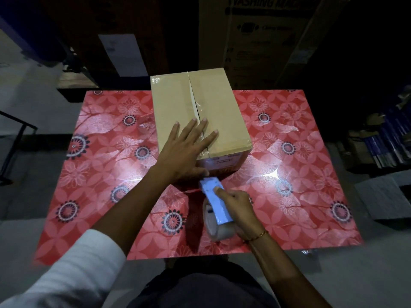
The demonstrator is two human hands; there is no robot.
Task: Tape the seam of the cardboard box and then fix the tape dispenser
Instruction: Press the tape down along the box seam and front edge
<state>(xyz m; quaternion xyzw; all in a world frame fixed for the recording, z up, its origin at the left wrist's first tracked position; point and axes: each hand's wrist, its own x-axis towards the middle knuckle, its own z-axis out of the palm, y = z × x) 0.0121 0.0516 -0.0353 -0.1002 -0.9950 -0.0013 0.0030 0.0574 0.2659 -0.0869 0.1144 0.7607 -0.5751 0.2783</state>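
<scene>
A brown cardboard box [173, 107] stands at the far middle of the red flowered table [300, 174]. Its top seam [193, 96] runs away from me, slightly gaping at the far half, with clear tape over the near part. My left hand [186, 147] lies flat on the near end of the box top, fingers spread across the seam, thumb down the front face. My right hand [235, 203] grips a blue tape dispenser [214, 198] with a clear tape roll [213, 227], its head against the box's near bottom edge.
A tall printed carton [262, 36] stands right behind the table. Stacked blue books or folders [382, 141] sit at the right, a grey box [382, 196] on the floor beside them. A black metal frame [15, 138] is at the left.
</scene>
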